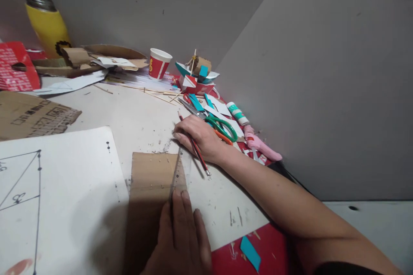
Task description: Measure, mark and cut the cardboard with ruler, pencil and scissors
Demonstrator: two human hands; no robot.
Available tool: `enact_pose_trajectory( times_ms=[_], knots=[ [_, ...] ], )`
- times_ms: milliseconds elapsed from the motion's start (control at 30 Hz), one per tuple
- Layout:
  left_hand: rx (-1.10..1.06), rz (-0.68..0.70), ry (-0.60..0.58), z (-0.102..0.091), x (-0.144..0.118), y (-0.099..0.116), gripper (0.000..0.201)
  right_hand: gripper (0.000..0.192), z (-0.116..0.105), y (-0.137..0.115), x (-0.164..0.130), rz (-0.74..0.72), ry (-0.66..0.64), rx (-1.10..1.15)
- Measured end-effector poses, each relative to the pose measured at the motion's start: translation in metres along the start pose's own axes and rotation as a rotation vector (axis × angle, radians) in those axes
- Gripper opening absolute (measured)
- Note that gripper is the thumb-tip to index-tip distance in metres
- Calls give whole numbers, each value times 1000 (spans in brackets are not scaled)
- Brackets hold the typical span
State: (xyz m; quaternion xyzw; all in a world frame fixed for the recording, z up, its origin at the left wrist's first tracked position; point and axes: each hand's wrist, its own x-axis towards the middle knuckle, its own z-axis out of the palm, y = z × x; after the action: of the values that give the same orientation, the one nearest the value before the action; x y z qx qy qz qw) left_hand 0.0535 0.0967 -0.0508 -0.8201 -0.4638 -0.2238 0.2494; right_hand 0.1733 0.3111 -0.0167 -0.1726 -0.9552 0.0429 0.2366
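— What are the hands doing?

— The left hand (180,236), at the bottom centre of the frame, lies flat with its fingers stretched out, pressing on a clear ruler (178,172) and the brown cardboard piece (151,180) under it. It grips nothing. The right hand (200,137), just above the middle of the frame, is closed around a red pencil (195,148); the pencil runs slantwise through the fingers, and its fingertips sit at the upper end of the ruler.

— Where is the cardboard?

— Low in the centre of the frame, flat on the pale table (135,116). The ruler runs along its right edge. To its left lies a white sheet (64,189) with drawn lines and dots, just beside it.

— What is near the right hand?

— Green-handled scissors (219,126) lie just behind it, toward the wall, among teal paper scraps. Further right are a glue stick (237,113) and something pink (263,148) that I cannot identify.

— And farther up?

— A red and white paper cup (158,63) stands at upper centre, with a small craft model (195,75) of cardboard and teal paper to its right. At upper left are a yellow flask (47,21), a red packet (14,66) and loose cardboard pieces. A printed flat carton (32,114) lies at the left edge.

— Anything at the bottom right?

— A red mat (274,253) with one teal scrap (250,252) on it.
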Motion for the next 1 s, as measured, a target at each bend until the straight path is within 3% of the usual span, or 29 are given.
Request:
enact_pose_trajectory(
  times_ms=[100, 433, 633, 1000],
  knots=[
    [-27, -6, -17, -2, 1, 1, 53, 18, 1, 1, 0, 2, -10, -13],
    [-51, 0, -39, -5, 1, 2, 59, 18, 3, -1, 1, 4, -8, -14],
    [-28, -13, -93, -9, 2, 1, 26, 18, 4, 0, 1, 13, -12, -27],
    [8, -41, -54, -3, 2, 6, 23, 17, 4, -1, 3, 21, -11, -23]
  ],
)
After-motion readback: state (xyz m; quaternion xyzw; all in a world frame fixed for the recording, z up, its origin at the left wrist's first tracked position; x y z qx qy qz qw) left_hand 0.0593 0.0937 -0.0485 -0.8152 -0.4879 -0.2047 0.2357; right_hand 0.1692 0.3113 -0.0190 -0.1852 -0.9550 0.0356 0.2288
